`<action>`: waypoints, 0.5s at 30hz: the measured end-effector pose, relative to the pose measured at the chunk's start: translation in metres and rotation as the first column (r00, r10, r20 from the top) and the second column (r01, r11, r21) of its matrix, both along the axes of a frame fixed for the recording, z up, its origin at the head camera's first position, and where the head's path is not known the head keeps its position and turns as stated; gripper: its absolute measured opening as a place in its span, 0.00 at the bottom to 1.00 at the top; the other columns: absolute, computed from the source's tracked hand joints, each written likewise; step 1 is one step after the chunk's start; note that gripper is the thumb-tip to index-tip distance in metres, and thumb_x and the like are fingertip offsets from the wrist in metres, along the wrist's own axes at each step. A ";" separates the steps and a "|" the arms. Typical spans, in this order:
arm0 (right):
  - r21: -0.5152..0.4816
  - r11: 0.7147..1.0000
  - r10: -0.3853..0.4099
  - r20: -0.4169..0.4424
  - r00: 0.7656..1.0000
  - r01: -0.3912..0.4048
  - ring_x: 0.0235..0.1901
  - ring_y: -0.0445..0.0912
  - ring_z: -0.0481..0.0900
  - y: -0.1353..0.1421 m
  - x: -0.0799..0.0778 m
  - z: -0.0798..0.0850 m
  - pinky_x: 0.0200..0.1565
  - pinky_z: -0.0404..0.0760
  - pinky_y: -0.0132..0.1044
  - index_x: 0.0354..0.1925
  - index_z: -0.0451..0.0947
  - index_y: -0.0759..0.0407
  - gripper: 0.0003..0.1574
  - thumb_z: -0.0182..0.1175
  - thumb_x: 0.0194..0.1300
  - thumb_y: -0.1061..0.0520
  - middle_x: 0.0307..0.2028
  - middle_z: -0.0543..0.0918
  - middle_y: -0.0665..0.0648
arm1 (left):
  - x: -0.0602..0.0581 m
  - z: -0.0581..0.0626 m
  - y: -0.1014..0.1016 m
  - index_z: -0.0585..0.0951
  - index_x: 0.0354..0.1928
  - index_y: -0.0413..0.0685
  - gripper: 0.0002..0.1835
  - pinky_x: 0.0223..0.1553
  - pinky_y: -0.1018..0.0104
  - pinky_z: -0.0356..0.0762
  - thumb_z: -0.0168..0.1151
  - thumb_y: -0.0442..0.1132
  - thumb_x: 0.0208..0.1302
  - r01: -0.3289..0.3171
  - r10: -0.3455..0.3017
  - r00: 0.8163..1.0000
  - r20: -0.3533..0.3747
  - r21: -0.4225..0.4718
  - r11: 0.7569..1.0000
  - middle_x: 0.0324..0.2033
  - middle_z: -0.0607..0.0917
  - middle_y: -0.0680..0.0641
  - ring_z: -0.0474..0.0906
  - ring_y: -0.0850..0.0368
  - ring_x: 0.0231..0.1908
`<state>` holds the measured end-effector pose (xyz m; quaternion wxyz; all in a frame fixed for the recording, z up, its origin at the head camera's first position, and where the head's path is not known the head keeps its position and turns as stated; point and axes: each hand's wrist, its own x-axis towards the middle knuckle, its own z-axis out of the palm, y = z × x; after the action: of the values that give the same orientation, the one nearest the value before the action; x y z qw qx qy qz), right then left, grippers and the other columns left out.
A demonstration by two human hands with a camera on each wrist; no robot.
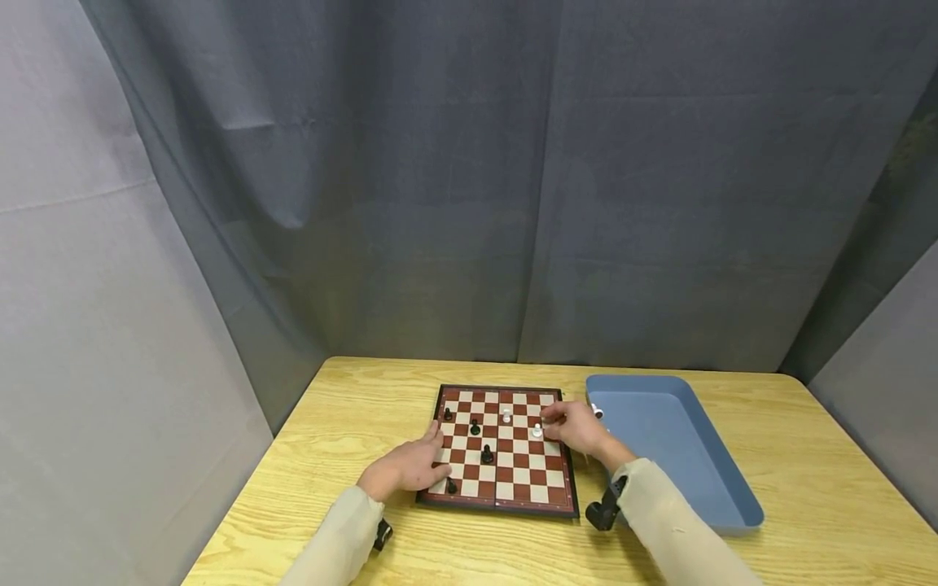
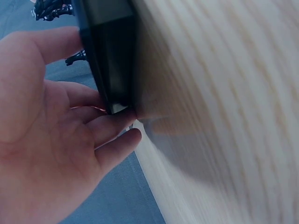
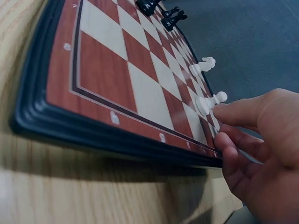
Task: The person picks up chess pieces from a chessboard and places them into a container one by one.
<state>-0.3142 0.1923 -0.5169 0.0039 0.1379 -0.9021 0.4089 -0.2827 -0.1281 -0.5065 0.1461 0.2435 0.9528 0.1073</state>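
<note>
A red-and-white chessboard (image 1: pixel 520 472) with a dark frame lies on the table. My left hand (image 1: pixel 410 466) rests at its left edge; the left wrist view shows the thumb over the top and the other fingers against the board's outer side (image 2: pixel 112 60). Over the right edge is my right hand (image 1: pixel 579 429), thumb tip right at an upright white pawn (image 3: pixel 210 102) and fingertips a little apart from it, near the frame. Farther left stands a white knight (image 3: pixel 203 66). Black pieces occupy the left half, one (image 1: pixel 451 486) close to my left thumb.
To the right of the board sits a blue tray (image 1: pixel 721 480), with small white pieces (image 1: pixel 597 411) by its left rim, partly behind my right hand. Wooden tabletop (image 1: pixel 359 391) surrounds the board. A grey curtain (image 1: pixel 440 203) hangs behind the table.
</note>
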 end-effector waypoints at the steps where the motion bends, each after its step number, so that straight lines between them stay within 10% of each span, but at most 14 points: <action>1: 0.010 1.000 0.002 -0.005 1.000 -0.002 0.34 0.47 0.78 -0.001 0.000 -0.001 0.34 0.77 0.40 0.46 0.80 0.68 0.16 0.64 0.57 0.66 0.39 0.82 0.60 | 0.000 0.000 0.000 0.54 0.71 0.32 0.39 0.54 0.53 0.71 0.48 0.54 0.70 -0.001 0.001 1.000 -0.001 -0.001 1.000 0.72 0.45 0.36 0.68 0.43 0.60; 15: 0.094 0.994 -0.048 -0.066 0.997 0.054 0.34 0.44 0.78 -0.013 0.003 -0.010 0.37 0.77 0.40 0.40 0.84 0.59 0.11 0.66 0.56 0.63 0.40 0.83 0.55 | 0.000 -0.001 0.001 0.54 0.71 0.33 0.39 0.54 0.54 0.71 0.49 0.55 0.70 -0.001 0.001 1.000 0.000 -0.007 1.000 0.72 0.45 0.36 0.67 0.43 0.61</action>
<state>-0.3112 0.1791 -0.5269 0.0366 0.1276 -0.9233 0.3604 -0.2826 -0.1273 -0.5071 0.1469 0.2426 0.9533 0.1038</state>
